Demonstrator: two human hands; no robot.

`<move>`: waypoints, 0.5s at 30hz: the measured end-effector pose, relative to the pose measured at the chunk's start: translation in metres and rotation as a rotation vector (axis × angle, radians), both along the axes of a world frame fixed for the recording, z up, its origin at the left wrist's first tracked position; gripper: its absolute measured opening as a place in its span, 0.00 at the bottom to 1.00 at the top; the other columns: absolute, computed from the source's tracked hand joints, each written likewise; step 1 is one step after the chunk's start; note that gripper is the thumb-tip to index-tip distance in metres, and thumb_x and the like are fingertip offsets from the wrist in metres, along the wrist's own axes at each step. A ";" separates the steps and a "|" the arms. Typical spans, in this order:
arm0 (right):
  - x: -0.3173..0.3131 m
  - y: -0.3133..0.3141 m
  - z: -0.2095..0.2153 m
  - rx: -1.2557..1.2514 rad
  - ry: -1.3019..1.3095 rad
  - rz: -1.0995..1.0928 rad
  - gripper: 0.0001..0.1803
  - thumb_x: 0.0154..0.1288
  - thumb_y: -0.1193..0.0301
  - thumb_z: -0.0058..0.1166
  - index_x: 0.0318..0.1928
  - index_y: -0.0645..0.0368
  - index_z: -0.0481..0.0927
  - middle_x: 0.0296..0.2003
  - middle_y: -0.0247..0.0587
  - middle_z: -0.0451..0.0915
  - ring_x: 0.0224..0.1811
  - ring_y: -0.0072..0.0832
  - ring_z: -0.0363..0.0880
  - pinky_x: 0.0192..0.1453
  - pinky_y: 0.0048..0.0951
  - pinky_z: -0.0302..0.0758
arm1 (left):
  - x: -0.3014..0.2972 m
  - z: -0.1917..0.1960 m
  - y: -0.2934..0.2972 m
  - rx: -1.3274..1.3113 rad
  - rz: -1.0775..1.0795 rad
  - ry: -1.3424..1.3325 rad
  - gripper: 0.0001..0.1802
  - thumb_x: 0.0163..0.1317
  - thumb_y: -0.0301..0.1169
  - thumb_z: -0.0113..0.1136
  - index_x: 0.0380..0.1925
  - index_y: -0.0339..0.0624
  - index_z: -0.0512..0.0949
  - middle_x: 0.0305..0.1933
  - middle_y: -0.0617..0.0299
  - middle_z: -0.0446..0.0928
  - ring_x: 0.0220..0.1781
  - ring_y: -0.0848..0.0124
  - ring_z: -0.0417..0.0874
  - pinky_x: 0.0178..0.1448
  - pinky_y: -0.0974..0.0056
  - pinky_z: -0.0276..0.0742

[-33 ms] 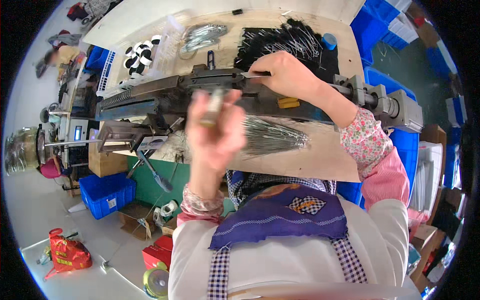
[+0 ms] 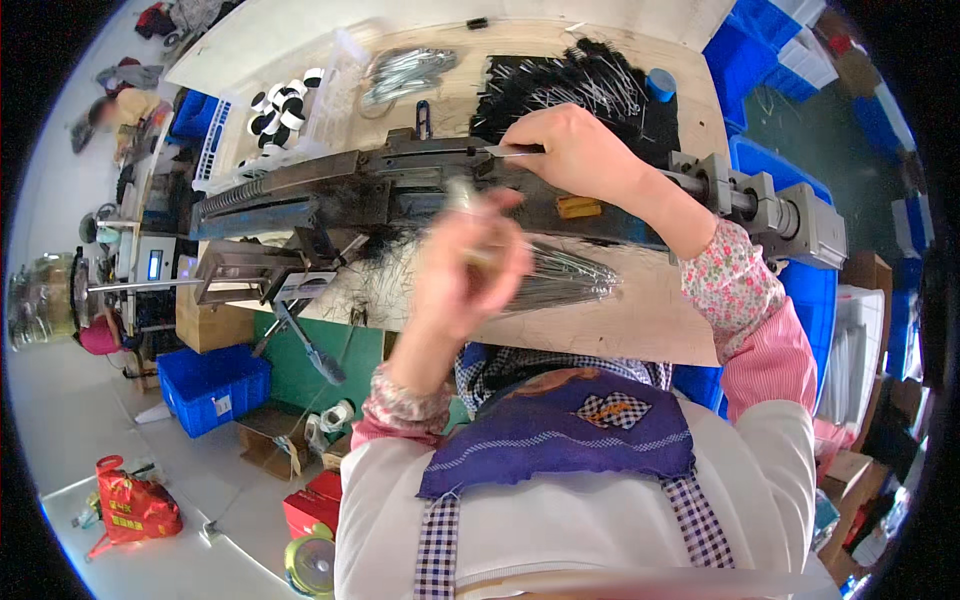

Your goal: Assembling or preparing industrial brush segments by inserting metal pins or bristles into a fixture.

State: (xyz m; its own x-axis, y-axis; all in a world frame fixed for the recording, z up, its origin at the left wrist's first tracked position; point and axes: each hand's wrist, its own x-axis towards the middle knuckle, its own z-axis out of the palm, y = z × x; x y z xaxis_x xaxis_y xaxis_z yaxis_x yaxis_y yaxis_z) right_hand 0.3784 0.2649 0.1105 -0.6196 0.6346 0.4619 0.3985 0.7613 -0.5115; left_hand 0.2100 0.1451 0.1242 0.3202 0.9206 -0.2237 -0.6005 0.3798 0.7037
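Pinching a thin flat metal strip [image 2: 518,150] between thumb and fingers of the right hand [image 2: 575,155], above a long dark metal machine [image 2: 400,207] set lengthwise across the workbench [image 2: 580,335], from left edge toward right edge. Holding the strip about level, with the left end at the machine's slotted top; cannot tell whether seated in the slot or merely touching. Curling the fingers of the left hand [image 2: 470,265] about a pale piece [image 2: 463,195], just in front of the machine, over the near half of the workbench; too blurred to tell the kind of piece or the firmness of grip. Noting just right of the left hand, toward the near edge, a sheaf of thin metal wires [image 2: 575,272]. Finding a yellow block [image 2: 578,207] on the machine, just in front of the right hand. Seeing behind the machine, toward the far edge, a heap of black-tufted wires [image 2: 600,85] on a black mat, beside a round blue cap [image 2: 660,84]. Making out farther left along the far edge a bundle of silvery wires [image 2: 410,72], then, near the far left corner, a clear bin [image 2: 335,85] of black-and-white round pieces [image 2: 285,110].
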 end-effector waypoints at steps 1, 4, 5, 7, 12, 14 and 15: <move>-0.005 -0.003 0.005 -0.002 -0.013 0.004 0.09 0.55 0.71 0.61 0.35 0.63 0.81 0.31 0.45 0.81 0.35 0.43 0.80 0.39 0.35 0.76 | 0.013 -0.036 -0.003 0.139 0.147 0.332 0.18 0.64 0.40 0.55 0.43 0.36 0.72 0.19 0.63 0.71 0.11 0.76 0.68 0.13 0.72 0.62; -0.009 -0.013 0.007 0.071 -0.076 -0.057 0.07 0.52 0.70 0.59 0.32 0.59 0.82 0.31 0.43 0.81 0.36 0.42 0.80 0.42 0.38 0.77 | 0.010 -0.075 0.004 0.295 0.236 0.730 0.15 0.61 0.32 0.59 0.43 0.35 0.69 0.21 0.62 0.73 0.14 0.77 0.70 0.17 0.72 0.66; -0.010 -0.009 0.003 0.192 -0.073 -0.088 0.08 0.49 0.73 0.57 0.33 0.58 0.82 0.30 0.41 0.81 0.36 0.40 0.81 0.39 0.37 0.78 | 0.003 -0.079 0.002 0.336 0.180 0.803 0.14 0.61 0.29 0.60 0.42 0.36 0.69 0.21 0.63 0.74 0.15 0.78 0.71 0.19 0.72 0.67; -0.008 -0.041 0.015 0.235 -0.077 -0.077 0.14 0.48 0.77 0.54 0.39 0.59 0.80 0.34 0.40 0.80 0.37 0.39 0.81 0.38 0.36 0.79 | -0.021 -0.082 -0.020 0.232 0.181 0.812 0.12 0.63 0.34 0.59 0.38 0.36 0.73 0.19 0.65 0.72 0.16 0.79 0.70 0.19 0.71 0.65; 0.030 -0.084 -0.027 0.147 -0.170 -0.090 0.14 0.52 0.78 0.53 0.43 0.60 0.76 0.37 0.46 0.76 0.38 0.43 0.80 0.40 0.40 0.80 | -0.142 -0.111 -0.037 -0.171 0.796 0.603 0.27 0.65 0.52 0.53 0.31 0.36 0.80 0.15 0.67 0.69 0.14 0.81 0.65 0.18 0.74 0.55; 0.034 -0.057 -0.054 0.027 -0.439 -0.460 0.14 0.55 0.80 0.53 0.44 0.63 0.73 0.39 0.48 0.74 0.40 0.48 0.78 0.40 0.41 0.77 | -0.148 -0.088 -0.032 -0.192 0.807 0.587 0.21 0.65 0.43 0.57 0.36 0.32 0.81 0.15 0.66 0.70 0.12 0.81 0.61 0.17 0.74 0.51; 0.033 -0.048 -0.061 -0.018 -0.413 -0.457 0.12 0.56 0.79 0.53 0.42 0.62 0.71 0.39 0.48 0.73 0.40 0.49 0.77 0.40 0.42 0.77 | -0.150 -0.088 -0.029 -0.185 0.771 0.555 0.20 0.66 0.42 0.56 0.36 0.32 0.81 0.15 0.66 0.69 0.12 0.81 0.60 0.16 0.74 0.50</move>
State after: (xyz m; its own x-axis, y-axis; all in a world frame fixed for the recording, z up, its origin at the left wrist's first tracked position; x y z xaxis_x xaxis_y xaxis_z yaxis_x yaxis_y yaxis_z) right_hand 0.4116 0.2167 0.0490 -0.4083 0.8838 0.2285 0.8506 0.4592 -0.2562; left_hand 0.0600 0.1159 0.0357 -0.5517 0.7688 -0.3233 -0.3316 0.1535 0.9309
